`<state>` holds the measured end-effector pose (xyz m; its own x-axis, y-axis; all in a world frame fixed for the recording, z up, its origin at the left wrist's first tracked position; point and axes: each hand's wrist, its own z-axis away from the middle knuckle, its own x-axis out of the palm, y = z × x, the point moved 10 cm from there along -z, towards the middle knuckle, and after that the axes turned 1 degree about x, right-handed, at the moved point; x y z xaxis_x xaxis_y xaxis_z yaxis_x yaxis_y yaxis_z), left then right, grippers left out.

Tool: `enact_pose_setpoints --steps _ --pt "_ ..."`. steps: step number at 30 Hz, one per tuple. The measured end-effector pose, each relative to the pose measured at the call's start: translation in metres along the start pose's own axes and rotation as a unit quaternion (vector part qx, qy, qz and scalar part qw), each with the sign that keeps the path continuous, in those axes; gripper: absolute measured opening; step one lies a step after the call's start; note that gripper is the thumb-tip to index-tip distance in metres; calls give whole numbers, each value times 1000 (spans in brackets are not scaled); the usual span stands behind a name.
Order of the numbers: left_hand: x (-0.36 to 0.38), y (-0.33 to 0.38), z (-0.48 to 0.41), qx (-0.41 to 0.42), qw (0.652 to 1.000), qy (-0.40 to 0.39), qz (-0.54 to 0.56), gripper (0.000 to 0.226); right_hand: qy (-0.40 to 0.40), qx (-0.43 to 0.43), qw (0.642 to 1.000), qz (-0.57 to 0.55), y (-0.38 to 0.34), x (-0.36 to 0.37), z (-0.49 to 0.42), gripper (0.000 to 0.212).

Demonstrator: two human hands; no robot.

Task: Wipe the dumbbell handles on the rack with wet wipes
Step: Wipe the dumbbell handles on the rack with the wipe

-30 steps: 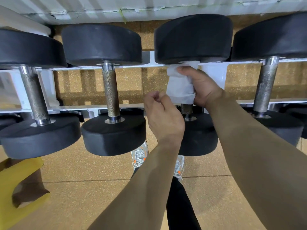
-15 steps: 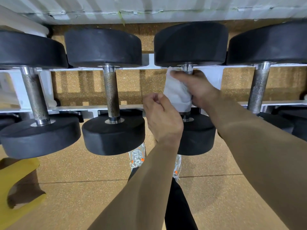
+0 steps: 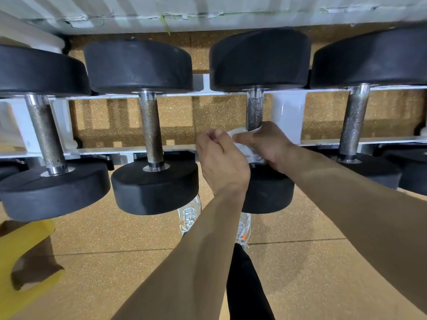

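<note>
Several black dumbbells lie across a white rack (image 3: 161,149), handles pointing toward me. My right hand (image 3: 269,146) grips a white wet wipe (image 3: 242,144) wrapped round the near end of the third dumbbell's knurled metal handle (image 3: 254,112). The far part of that handle is bare. My left hand (image 3: 219,162) hovers just left of the wipe with its fingers curled loosely; whether it touches the wipe's edge I cannot tell. The neighbouring handle (image 3: 151,132) on the left and the handle (image 3: 353,125) on the right stand uncovered.
A yellow object (image 3: 23,257) lies on the speckled tan floor at lower left. My shoes (image 3: 190,215) show below the rack's front edge. A white corrugated wall (image 3: 208,12) runs behind the rack. Another dumbbell handle (image 3: 46,135) is at far left.
My right hand has slid the wipe down the handle from the far end to the near end, baring the upper knurled part. My left hand stayed beside it.
</note>
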<state>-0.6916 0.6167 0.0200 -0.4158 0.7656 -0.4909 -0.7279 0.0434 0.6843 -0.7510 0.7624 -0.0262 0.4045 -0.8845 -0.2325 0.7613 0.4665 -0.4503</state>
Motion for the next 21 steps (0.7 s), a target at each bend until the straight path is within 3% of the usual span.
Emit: enact_pose_setpoints --steps 7,12,14,16,19,21 --pt "1 0 1 -3 1000 -10 -9 17 144 -23 983 -111 -26 -19 -8 25" --pt "2 -1 1 -2 1000 -10 -16 24 160 -68 969 -174 -45 -27 -16 21" --pt "2 -1 0 0 1000 -9 -16 28 97 -84 977 -170 -37 -16 -18 26" --pt "2 0 -1 1 1000 -11 -17 28 -25 -78 983 -162 -24 4 -15 27" --pt "3 1 0 6 1000 -16 -15 26 -205 -34 962 -180 -7 24 -3 8" --pt "3 0 -1 4 1000 -19 -16 27 -267 -14 949 -166 -1 28 -1 11"
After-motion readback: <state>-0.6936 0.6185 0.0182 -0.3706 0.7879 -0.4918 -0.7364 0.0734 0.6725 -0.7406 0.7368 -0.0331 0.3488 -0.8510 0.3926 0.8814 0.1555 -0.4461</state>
